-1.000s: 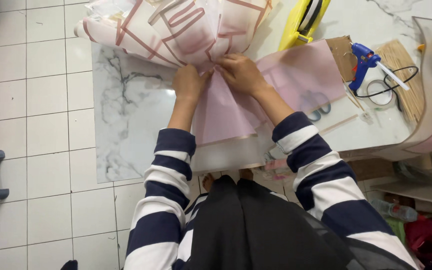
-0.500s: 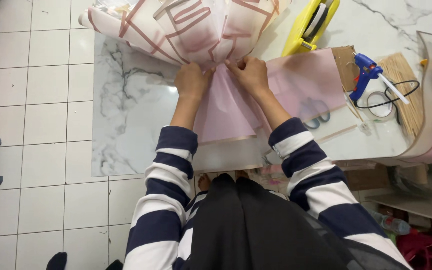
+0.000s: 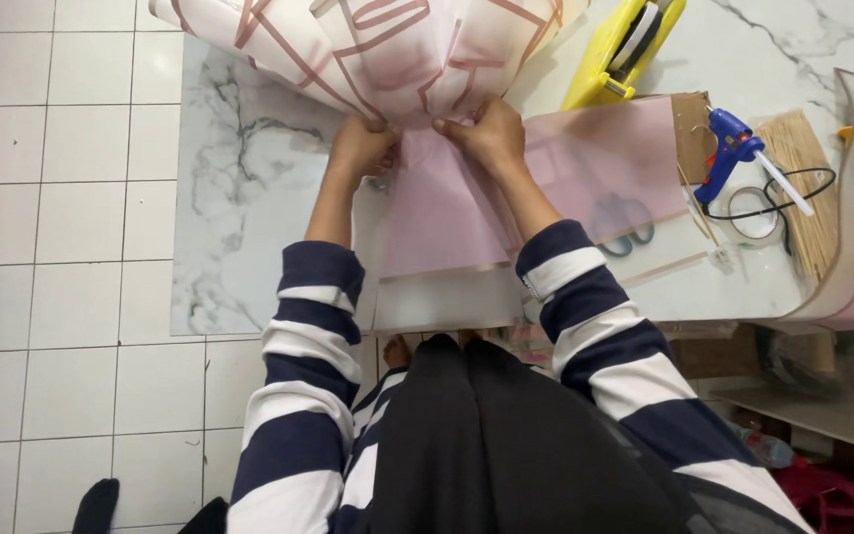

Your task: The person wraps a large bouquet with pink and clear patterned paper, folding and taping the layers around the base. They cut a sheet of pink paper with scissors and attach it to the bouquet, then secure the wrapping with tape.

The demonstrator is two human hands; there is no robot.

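Pinching wrapping paper tighter than before

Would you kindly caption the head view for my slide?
Both hands, left hand and right hand, pinch patterned wrapping paper on a marble table.

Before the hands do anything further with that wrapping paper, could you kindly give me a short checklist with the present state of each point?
1. Left hand pinching the gathered wrapping paper: ok.
2. Right hand pinching the same gather: ok.
3. Pink sheet lying flat beneath the hands: ok.
4. Glue gun clear of the paper, on the marble table: ok.
5. Scissors free to pick up: not ok, under the translucent sheet.
6. Glue gun hot: cannot tell.
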